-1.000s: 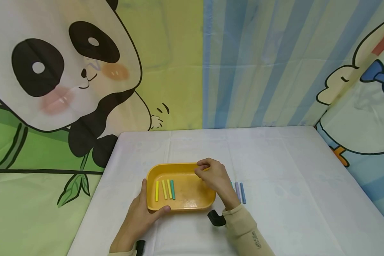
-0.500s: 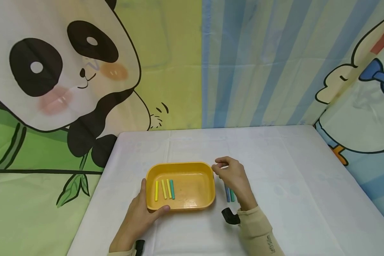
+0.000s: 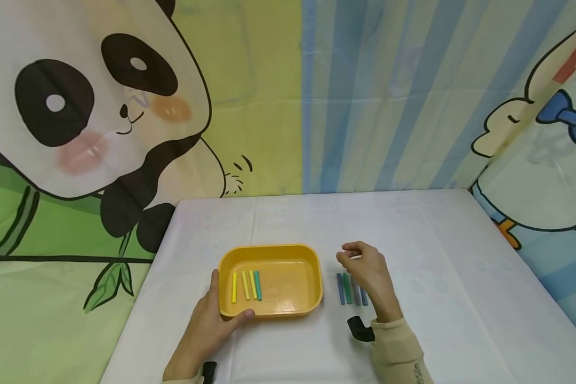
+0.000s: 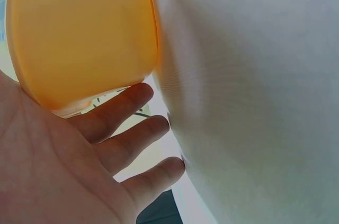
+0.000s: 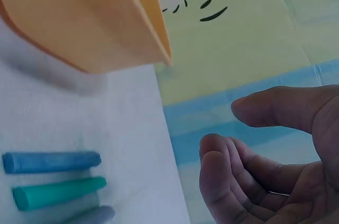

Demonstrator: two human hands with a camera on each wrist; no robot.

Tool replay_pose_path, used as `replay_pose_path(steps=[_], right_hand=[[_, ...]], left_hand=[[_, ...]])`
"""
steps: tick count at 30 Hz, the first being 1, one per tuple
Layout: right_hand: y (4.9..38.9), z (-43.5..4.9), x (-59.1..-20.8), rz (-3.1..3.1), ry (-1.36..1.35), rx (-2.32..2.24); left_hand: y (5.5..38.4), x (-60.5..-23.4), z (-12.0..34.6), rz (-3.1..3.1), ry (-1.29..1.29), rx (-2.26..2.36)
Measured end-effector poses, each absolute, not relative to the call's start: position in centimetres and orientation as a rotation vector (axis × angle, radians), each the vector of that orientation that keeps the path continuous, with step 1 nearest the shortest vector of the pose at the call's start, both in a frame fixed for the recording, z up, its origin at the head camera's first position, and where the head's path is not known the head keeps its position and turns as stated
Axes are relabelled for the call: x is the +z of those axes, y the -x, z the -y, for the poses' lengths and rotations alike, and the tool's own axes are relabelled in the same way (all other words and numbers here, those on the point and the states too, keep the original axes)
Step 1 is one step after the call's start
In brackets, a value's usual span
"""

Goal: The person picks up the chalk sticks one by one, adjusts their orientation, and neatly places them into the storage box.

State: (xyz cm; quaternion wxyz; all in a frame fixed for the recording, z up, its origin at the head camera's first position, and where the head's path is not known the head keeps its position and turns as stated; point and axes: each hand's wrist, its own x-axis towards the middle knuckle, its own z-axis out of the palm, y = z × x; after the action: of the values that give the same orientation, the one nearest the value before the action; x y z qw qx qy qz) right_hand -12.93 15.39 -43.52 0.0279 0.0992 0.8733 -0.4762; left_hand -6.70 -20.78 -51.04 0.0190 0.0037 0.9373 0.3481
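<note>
Touching a glossy, round-cornered tray (image 3: pixel 290 288): left hand (image 3: pixel 205 322)

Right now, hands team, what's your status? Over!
Left hand holds yellow tray, four sticks inside. Right hand empty, near more sticks on tabletop. No obstacle seen between those and tray.

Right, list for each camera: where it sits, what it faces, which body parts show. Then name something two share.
Head: on the head, facing forward and down at the yellow tray and white table; left hand and right hand show.
Left wrist: on that wrist, facing the tray's outside and table; left palm and left fingers show.
Right wrist: on that wrist, facing past the tray to the backdrop; right thumb and right fingers show.
Head and right wrist share the green stick.
</note>
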Motion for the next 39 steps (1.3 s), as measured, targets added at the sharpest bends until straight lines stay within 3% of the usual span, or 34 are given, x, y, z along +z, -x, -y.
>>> replay_pose_path(steps=[20, 39], right_hand=[[11.4, -19.8, -46.8, -2.775, -0.402, -1.297], [10.7, -20.4, -48.9, -2.778, -0.388, -1.217]], left_hand=[[6.6, -50.9, 20.7, -2.903, 0.012, 1.049], [6.6, -50.8, 20.6, -2.881, 0.05, 1.024]])
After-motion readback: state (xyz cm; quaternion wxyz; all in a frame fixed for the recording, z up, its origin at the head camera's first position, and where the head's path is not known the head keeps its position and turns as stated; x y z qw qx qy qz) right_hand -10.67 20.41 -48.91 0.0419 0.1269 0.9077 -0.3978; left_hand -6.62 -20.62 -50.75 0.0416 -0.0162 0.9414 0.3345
